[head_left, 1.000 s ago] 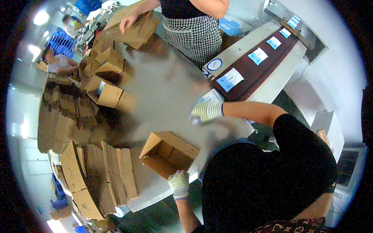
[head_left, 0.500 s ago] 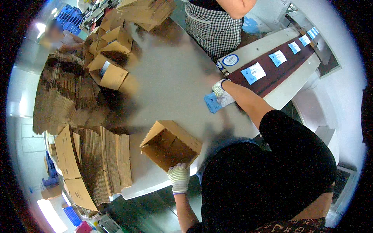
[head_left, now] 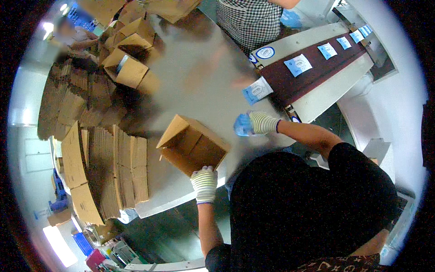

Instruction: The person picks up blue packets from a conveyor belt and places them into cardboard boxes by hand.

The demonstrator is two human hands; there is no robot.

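An open cardboard box (head_left: pixel 209 135) lies tilted on the table, its opening turned toward me. My left hand (head_left: pixel 204 185), in a striped knit glove, is closed over the box's near edge. To the right of the box, my right hand (head_left: pixel 264 123), gloved likewise, grips a blue packet (head_left: pixel 242 125) above the table; whether there is more than one is hidden by the fingers. Just beyond that hand, a blue and white packet (head_left: pixel 257 90) sits at the conveyor's near end.
Several packets (head_left: pixel 327 51) lie along the dark conveyor belt (head_left: pixel 312 75) at the right. Flattened cartons (head_left: pixel 104 172) stand stacked at the left, near more open boxes (head_left: pixel 132 75). Across the grey table (head_left: pixel 181 99) stands a person in a checkered apron (head_left: pixel 249 27).
My right hand has come back from the conveyor's end toward the box with the blue packet. Another packet has reached the belt's end. My left hand stays on the box.
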